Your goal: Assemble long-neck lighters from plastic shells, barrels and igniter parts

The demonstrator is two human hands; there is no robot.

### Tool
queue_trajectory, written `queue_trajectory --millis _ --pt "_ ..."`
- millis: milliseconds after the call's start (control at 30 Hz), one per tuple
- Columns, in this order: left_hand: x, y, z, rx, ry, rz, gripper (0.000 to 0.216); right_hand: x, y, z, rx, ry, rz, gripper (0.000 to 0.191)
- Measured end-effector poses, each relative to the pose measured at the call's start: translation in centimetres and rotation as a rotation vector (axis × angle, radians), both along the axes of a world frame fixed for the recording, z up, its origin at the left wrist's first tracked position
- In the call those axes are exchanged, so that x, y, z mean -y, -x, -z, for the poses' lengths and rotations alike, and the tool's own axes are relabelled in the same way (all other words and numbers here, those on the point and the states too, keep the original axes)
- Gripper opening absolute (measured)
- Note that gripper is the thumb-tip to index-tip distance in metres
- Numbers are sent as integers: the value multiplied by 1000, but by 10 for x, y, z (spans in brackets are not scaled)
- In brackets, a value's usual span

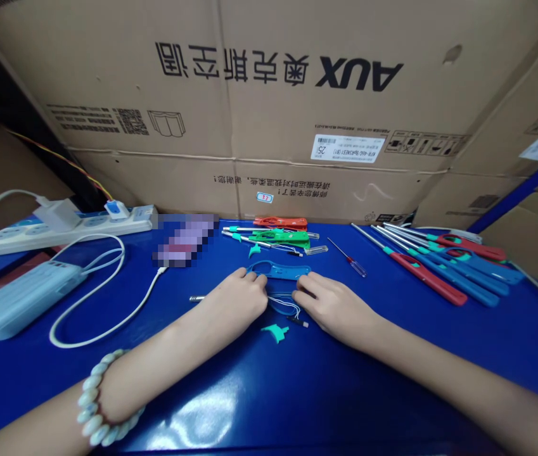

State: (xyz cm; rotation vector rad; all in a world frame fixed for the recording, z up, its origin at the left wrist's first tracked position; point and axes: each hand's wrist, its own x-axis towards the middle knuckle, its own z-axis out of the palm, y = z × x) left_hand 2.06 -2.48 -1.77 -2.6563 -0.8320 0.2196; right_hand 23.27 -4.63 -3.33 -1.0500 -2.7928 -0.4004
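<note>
A blue plastic lighter handle shell (282, 271) lies across the space between my hands, its looped end at the left. My left hand (244, 296) has its fingers curled on the looped end, and my right hand (328, 305) grips the other end. Just below, partly hidden by my left hand, is a second blue handle piece (284, 309) with white wires (292, 303) and a small black component (298, 322). A metal tube tip (196, 298) shows left of my left hand. A loose green trigger (275, 332) lies nearer me.
Red and green lighter parts (282, 237) lie behind my hands, with a screwdriver (350, 259) beside them. Long-nosed lighters (459, 266) are piled at right. A power strip (92, 223), power bank (26, 304) and white cable (107, 339) occupy the left. Cardboard (259, 120) stands behind.
</note>
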Motion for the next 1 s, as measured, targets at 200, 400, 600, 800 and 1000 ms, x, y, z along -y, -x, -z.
queue_trajectory --millis 200,400,600,800,1000 --pt "1 -2 -6 51 7 11 23 3 2 3 27 -124 -39 19" --pt "1 -5 -11 148 75 87 17 4 3 5 39 -156 -50 21" --pt "-3 -4 -6 206 77 115 17 5 3 4 55 -153 -39 21" --pt "-4 -3 -5 220 78 126 18 6 3 2 46 -174 -31 19" --pt "-4 -3 -3 251 95 139 19 3 2 4 5 -106 -18 17"
